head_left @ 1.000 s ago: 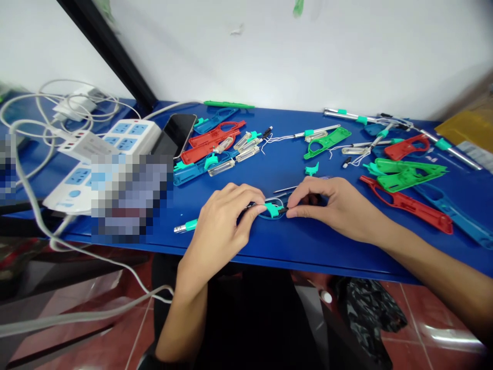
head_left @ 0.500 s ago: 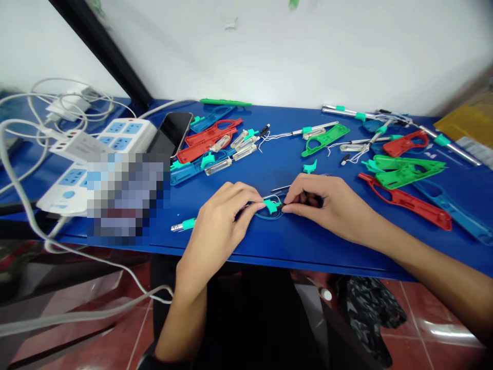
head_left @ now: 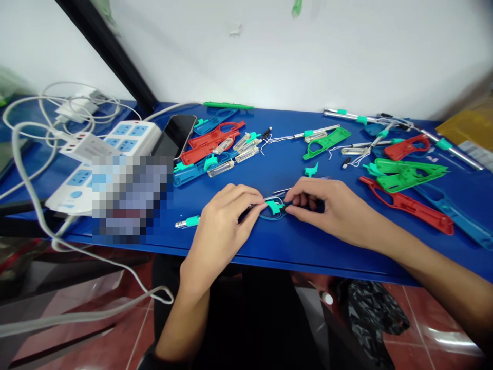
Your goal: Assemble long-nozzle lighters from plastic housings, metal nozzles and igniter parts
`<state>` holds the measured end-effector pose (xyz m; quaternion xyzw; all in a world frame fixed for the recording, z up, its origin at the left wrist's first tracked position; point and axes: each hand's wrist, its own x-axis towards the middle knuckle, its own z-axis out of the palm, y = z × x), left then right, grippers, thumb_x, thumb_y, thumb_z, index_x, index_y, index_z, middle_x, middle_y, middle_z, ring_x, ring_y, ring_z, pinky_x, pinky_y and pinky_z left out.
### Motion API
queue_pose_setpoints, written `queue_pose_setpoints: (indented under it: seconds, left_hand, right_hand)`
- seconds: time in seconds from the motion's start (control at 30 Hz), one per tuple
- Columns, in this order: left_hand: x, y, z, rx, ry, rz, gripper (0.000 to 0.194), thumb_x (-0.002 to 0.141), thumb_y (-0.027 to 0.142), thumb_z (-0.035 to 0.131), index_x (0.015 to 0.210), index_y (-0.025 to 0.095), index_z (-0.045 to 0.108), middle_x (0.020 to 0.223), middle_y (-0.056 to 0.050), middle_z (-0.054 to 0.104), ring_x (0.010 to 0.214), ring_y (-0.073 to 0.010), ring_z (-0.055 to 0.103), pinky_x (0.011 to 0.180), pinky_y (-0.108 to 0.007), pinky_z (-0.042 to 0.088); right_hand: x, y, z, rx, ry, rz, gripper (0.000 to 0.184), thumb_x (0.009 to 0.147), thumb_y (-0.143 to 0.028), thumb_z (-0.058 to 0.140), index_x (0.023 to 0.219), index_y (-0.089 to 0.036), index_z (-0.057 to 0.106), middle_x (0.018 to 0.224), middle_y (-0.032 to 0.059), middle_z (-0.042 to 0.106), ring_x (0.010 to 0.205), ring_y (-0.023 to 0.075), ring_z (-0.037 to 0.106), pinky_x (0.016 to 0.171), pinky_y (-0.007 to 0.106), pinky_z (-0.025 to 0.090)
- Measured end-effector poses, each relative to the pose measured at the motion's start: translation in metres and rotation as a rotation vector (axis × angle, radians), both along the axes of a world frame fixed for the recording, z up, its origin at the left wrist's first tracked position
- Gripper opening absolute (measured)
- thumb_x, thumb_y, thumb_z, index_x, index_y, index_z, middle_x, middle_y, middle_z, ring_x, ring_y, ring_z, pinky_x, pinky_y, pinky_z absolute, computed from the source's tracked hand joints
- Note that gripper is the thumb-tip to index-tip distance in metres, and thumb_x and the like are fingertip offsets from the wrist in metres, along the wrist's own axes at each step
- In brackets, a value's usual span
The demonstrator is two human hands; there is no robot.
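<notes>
- Head view, your only one: the turquoise piece (head_left: 275, 207) sits between your two sets of fingertips, above the loop of a blue half-shell (head_left: 271, 217); use it as your landmark.
- Your left hand (head_left: 228, 218) has a narrow thumb-and-finger pinch that appears to grip the piece's left edge.
- Your right hand (head_left: 333, 206) pinches just as narrowly on a small black part (head_left: 284, 208) at its right side.
- You look to be in a fine fitting step, bringing these two small parts together; I'd judge the move calls for a steady left pinch and light, exact right fingertips. Whether anything is seated, I cannot tell.
- Left of the landmark, past your left hand, a silver tube (head_left: 181, 224) pokes out.
- Beyond and left, an open blue shell (head_left: 185, 176) bears a turquoise part (head_left: 211, 163), and a clear tank (head_left: 222, 146) lies on red shells (head_left: 202, 137); any liquid is too small to make out.
- Well right, a red shell (head_left: 419, 210) lies open, ribs showing.
</notes>
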<state>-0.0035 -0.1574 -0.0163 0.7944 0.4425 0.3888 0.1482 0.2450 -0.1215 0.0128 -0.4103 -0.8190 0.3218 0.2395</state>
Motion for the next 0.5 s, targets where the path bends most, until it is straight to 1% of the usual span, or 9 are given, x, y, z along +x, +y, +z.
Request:
queue_pose_setpoints:
  seconds: [0.1,0.2,0.3,0.5]
  left_hand:
    - [-0.0012,-0.0008,-0.0007,0.003,0.019,0.007,0.011,0.107,0.017,0.069,0.108,0.022,0.078,0.113,-0.002,0.085,0.1,-0.0214,0.074,0.092,-0.04,0.058]
    - [-0.001,-0.0013,-0.0008,0.019,0.073,0.053,0.011,0.107,0.019,0.069,0.108,0.023,0.079,0.116,-0.001,0.086,0.1,-0.0227,0.075,0.091,-0.042,0.057]
    - [-0.0001,-0.0009,-0.0002,0.037,0.114,0.075,0.01,0.107,0.02,0.069,0.107,0.024,0.079,0.116,0.0,0.086,0.098,-0.0222,0.076,0.09,-0.043,0.055]
    - [0.0001,0.0004,-0.0005,-0.016,0.117,0.069,0.01,0.109,0.025,0.068,0.106,0.026,0.078,0.115,0.001,0.086,0.101,-0.0217,0.075,0.094,-0.041,0.053]
  right_hand:
    - [0.0004,0.0006,-0.0003,0.001,-0.012,0.002,0.004,0.098,-0.025,0.075,0.096,-0.022,0.076,0.087,0.0012,0.073,0.074,0.0149,0.065,0.069,0.029,0.052]
    - [0.0008,0.001,0.0006,-0.008,-0.019,0.019,0.006,0.099,-0.026,0.074,0.096,-0.021,0.076,0.088,0.0013,0.073,0.072,0.0142,0.064,0.068,0.029,0.051]
    - [0.0017,0.0015,0.0015,-0.014,-0.018,0.033,0.008,0.101,-0.027,0.072,0.096,-0.021,0.076,0.089,0.0016,0.073,0.072,0.0141,0.064,0.068,0.029,0.051]
    - [0.0045,0.0024,0.0027,-0.036,-0.007,0.045,0.012,0.102,-0.031,0.071,0.096,-0.022,0.076,0.089,0.0024,0.075,0.072,0.0151,0.064,0.067,0.03,0.049]
